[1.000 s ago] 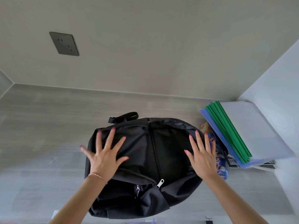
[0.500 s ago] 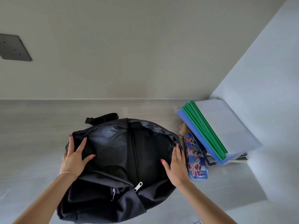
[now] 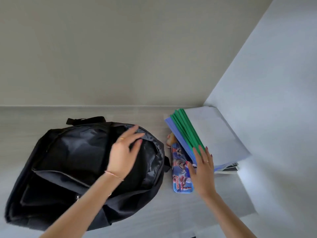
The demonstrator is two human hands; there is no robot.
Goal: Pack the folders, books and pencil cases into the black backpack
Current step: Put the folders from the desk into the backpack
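Observation:
The black backpack [image 3: 68, 160] lies flat on the grey desk, its top towards the wall. My left hand [image 3: 124, 152] is over its upper right part with fingers spread and slightly blurred, near the zip. To the right, a stack of folders [image 3: 205, 134] with green and blue spines leans on books [image 3: 229, 168] by the side panel. A blue cartoon pencil case [image 3: 180, 170] lies between backpack and stack. My right hand [image 3: 203, 169] is flat, fingers straight, against the near edge of the folders and over the pencil case.
The grey desk [image 3: 171, 220] meets a beige wall at the back and a white side panel [image 3: 274, 100] at the right. A small orange object [image 3: 171, 139] shows behind the pencil case, partly hidden by the folders.
My right hand left the backpack and moved right to the folder stack. My left hand crossed from the backpack's left side to its upper right. The view swung right.

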